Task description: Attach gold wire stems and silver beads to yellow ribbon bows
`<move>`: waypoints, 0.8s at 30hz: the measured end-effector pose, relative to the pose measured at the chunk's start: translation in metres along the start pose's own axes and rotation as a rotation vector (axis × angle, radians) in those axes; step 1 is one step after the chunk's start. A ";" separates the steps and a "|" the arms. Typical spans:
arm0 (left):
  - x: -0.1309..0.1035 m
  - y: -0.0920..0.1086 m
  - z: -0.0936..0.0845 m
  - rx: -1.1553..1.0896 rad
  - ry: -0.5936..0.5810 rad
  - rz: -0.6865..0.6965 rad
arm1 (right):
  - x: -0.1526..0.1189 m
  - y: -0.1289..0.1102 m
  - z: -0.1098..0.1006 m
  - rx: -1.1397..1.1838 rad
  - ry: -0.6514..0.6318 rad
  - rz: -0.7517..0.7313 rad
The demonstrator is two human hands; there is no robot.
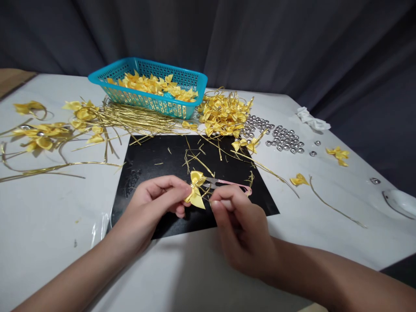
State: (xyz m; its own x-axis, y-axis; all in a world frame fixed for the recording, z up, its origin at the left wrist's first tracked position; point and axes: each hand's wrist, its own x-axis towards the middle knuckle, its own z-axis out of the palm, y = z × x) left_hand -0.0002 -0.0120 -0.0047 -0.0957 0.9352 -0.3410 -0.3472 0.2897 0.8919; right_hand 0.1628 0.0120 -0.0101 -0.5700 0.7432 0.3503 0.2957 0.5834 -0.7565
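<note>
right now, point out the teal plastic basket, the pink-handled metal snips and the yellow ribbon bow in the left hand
Teal plastic basket (pixel 156 103): head view, front wall.
Pink-handled metal snips (pixel 227 182): head view, upper handle.
Yellow ribbon bow (pixel 197 199): head view, lower tail.

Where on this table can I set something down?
Bare table lies between the left forearm and right forearm, before the black mat, and between the mat, right forearm and loose gold wire. Crowded: the mat, with held yellow bow, snips and clippings; and around the blue basket, with gold stems, piled bows and silver beads.
</note>
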 end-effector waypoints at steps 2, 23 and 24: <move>0.000 0.000 0.000 -0.001 0.004 -0.005 | -0.001 0.001 0.000 -0.010 0.019 -0.015; 0.000 -0.001 0.000 0.031 0.001 -0.010 | 0.001 0.003 -0.002 -0.008 -0.012 -0.014; 0.000 -0.001 0.000 0.034 -0.001 -0.011 | 0.001 0.002 -0.002 -0.011 -0.019 -0.009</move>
State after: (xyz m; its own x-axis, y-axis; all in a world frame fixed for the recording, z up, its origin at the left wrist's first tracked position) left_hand 0.0003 -0.0118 -0.0052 -0.0917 0.9322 -0.3503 -0.3165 0.3062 0.8978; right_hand 0.1645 0.0146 -0.0105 -0.5875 0.7314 0.3462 0.2988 0.5937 -0.7472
